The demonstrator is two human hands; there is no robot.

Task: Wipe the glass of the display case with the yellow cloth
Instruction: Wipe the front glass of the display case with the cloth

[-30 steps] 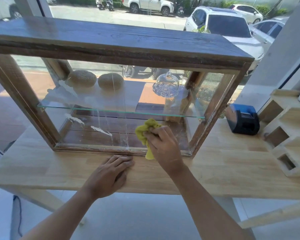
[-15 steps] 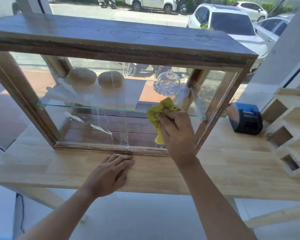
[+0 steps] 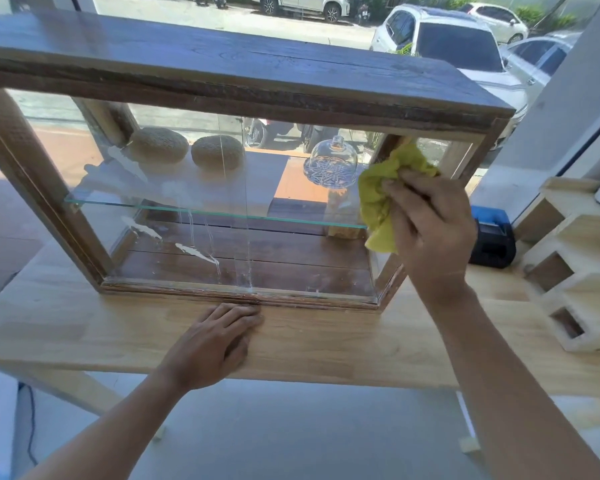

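Observation:
A wooden display case [image 3: 243, 64] with a glass front [image 3: 194, 251] stands on a light wooden table [image 3: 326, 344]. White streaks and smears mark the left and middle of the glass. My right hand [image 3: 430, 230] grips a crumpled yellow cloth [image 3: 381, 192] and presses it against the upper right part of the glass, near the frame's right post. My left hand [image 3: 215, 344] lies flat on the table, fingertips touching the case's bottom frame.
Inside the case, a glass shelf [image 3: 153, 204] carries two round loaves [image 3: 158, 145] and a clear glass dome [image 3: 329, 164]. A blue and black device [image 3: 492, 237] sits right of the case. A pale wooden block rack [image 3: 575, 271] fills the table's right end.
My right hand has carried the cloth from the lower middle of the glass up and right to the upper right corner. My left hand has stayed flat on the table.

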